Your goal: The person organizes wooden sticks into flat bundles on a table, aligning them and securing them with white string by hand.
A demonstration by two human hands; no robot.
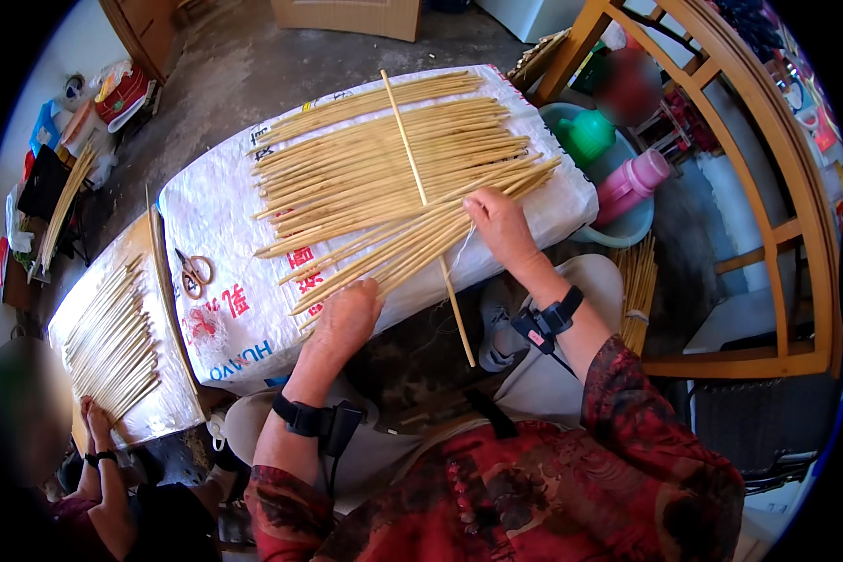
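Observation:
Thin straw-coloured stalks (384, 169) lie side by side on a white plastic-covered board in front of me. One longer stalk (402, 126) crosses over them and sticks out past the near edge. A looser group of stalks (407, 245) slants along the near side. My left hand (347, 314) is closed around the left ends of these slanted stalks. Farther right, my right hand (501, 225) is closed on their near side, its fingertips against them. A thin white thread (462, 245) hangs beside its fingers. Scissors (193, 273) with brown handles lie to the left.
A tangle of white thread (204, 328) rests near the scissors. Right of the board, a basin (628, 234) holds a green container and a pink one. A wooden frame (777, 215) stands beyond. At left, another person's hands (94, 421) touch stalks on a second board.

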